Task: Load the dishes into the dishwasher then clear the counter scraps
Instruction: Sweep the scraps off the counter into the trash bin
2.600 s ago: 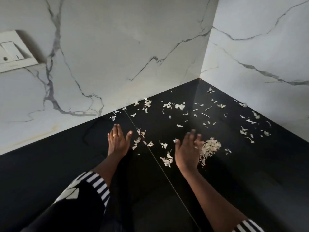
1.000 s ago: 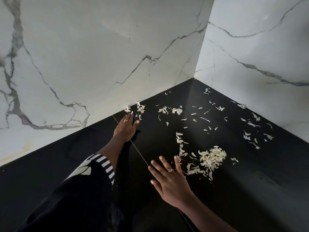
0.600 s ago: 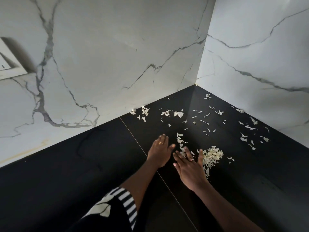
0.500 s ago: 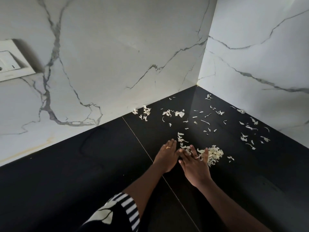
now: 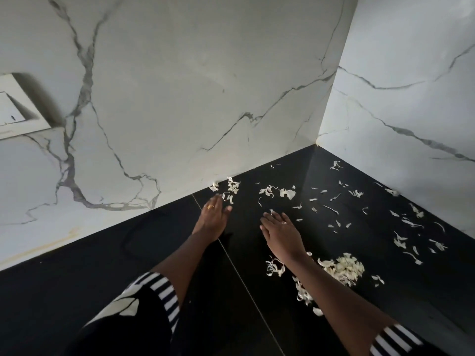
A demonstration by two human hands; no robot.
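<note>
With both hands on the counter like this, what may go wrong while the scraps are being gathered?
The right hand reaches past the gathered pile; drawing back low may scatter that pile.
The left hand lies flat beside the scraps by the back wall; a sweep could wedge them against the wall's foot.
The thin scraps along the right wall may be missed.

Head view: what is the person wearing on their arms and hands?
The left sleeve is black with a striped black-and-white cuff and a white print; the right sleeve shows the same striped cuff. Forearms are bare. The left hand wears a gold ring, the right hand a pale ring.
</note>
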